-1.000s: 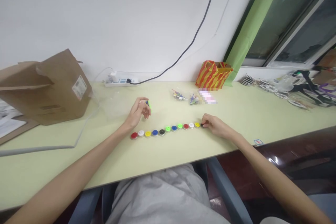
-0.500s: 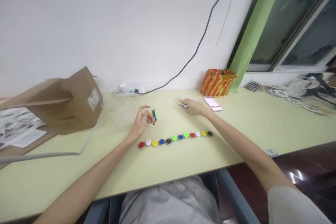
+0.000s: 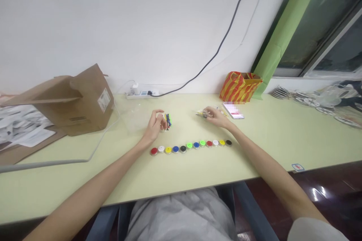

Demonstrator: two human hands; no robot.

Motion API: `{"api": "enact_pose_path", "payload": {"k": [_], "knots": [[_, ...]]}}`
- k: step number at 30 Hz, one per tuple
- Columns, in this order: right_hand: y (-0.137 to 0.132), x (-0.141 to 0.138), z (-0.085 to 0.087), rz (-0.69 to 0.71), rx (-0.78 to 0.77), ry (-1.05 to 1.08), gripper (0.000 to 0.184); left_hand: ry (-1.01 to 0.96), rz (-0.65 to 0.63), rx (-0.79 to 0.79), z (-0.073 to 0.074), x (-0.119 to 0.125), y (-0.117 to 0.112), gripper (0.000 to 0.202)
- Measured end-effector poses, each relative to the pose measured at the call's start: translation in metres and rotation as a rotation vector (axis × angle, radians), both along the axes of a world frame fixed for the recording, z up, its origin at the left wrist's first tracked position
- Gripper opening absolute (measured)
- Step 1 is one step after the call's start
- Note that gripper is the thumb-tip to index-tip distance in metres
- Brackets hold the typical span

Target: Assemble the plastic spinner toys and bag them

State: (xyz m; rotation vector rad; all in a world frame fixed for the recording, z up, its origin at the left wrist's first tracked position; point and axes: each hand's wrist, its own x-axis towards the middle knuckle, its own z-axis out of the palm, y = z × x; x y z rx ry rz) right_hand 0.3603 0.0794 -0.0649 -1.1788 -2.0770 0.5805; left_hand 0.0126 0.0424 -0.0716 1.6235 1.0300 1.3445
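My left hand is closed around a bundle of thin coloured pieces, with green, blue, yellow and black showing; their exact kind is too small to make out. To the right, my right hand has its fingers bent down over a small heap of similar pieces, partly covered by the fingers. What the fingertips pinch is hidden. Between me and both hands runs a slightly slanting row of small round containers with coloured lids, in red, white, yellow, blue, black and green.
An open cardboard box stands at the left beside white papers and a grey cable. Clear plastic lies near a power strip. A red-yellow bag and a phone are at the right.
My right hand has drawn its fingers in more tightly over the heap of pieces. My left hand keeps its bundle almost in place. The whole view has shifted slightly.
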Motion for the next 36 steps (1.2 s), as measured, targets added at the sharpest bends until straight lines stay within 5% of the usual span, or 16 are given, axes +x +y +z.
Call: {"api": "enact_pose_path", "payload": {"k": [6,11,28,36], "knots": [[-0.006,0.007,0.002,-0.221,-0.254,0.771,0.032,-0.006,0.001,-0.006,0.0,0.0,0.001,0.038],[-0.006,0.003,0.003,-0.242,-0.448,1.064,0.028,0.019,0.011,0.032,-0.001,0.0,0.0,0.038],[-0.012,-0.007,-0.005,-0.174,-0.496,0.794,0.035,0.045,0.103,0.17,-0.004,-0.003,0.002,0.033],[-0.014,-0.008,0.001,-0.156,-0.404,0.679,0.036,0.06,0.089,0.161,-0.003,-0.002,0.001,0.033]]}}
